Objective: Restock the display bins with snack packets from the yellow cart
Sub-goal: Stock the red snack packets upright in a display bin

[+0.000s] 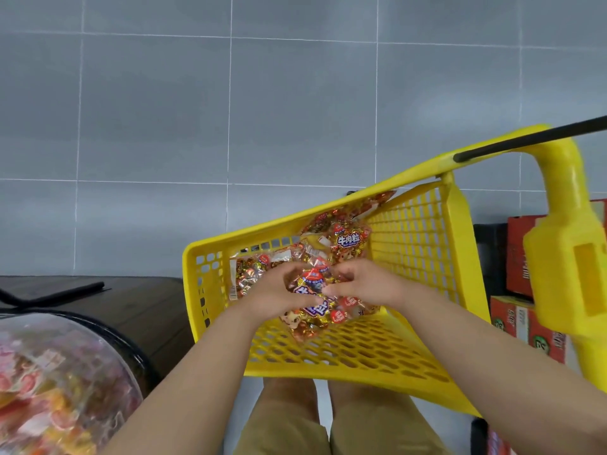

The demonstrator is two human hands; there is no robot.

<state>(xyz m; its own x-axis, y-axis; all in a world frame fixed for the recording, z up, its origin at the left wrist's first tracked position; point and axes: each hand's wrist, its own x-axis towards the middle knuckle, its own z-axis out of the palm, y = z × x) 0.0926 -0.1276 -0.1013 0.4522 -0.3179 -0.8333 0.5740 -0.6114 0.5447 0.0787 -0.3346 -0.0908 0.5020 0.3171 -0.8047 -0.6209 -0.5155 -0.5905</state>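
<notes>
Both hands are down in the cart (262, 232) right now. The left grip (279, 290) has its fingers curled round one side of a packet (305, 323), and the right grip (364, 284) pinches the other side, so it's held between the two just above the cart's floor. More packets (348, 239) lie behind it, piled toward the far corner. My arms reach in over the near mesh side, which sits between me and the load. The fat yellow handle post (565, 251) crowds the right side, with a black bar (525, 139) sticking out of the top. Red boxes (519, 261) are stacked behind that. Off to the lower left is a clear bin (49, 372), blurry, with packets inside, next to a dark surface (131, 300). Grey tile floor (164, 110) all around.
</notes>
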